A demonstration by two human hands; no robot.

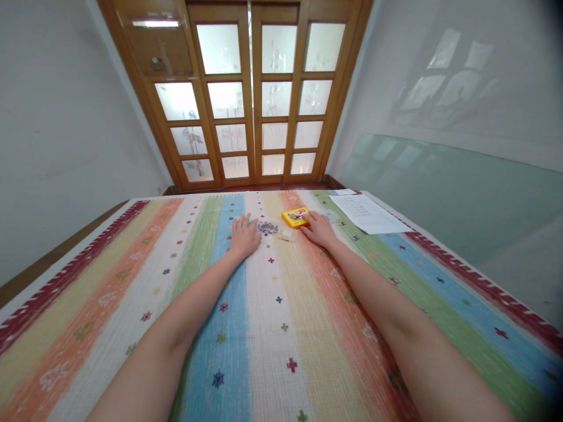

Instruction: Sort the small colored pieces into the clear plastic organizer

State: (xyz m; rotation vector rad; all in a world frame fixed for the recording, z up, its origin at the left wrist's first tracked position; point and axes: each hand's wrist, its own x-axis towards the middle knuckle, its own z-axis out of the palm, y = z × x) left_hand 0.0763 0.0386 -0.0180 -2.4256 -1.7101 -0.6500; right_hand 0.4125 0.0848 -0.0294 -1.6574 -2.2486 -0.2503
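Note:
My left hand [245, 236] lies palm down on the striped tablecloth [264, 305], its fingers apart. A bit of green shows by its fingertips, too small to make out. My right hand [320, 228] has its fingers and thumb at the right end of a small yellow box [294, 217] with red and dark print. Between the hands, beside the left one, is a patch of small dark greyish bits [267, 227]; whether they are loose pieces or a print, I cannot tell. A small clear, whitish piece [287, 235] lies just in front of the box.
White printed paper [367, 214] lies at the right far side of the table. Something clear, like plastic [329, 217], is just beyond my right hand. A glass panel [422, 187] leans along the right wall. Wooden doors with glass panes [255, 126] stand behind the table.

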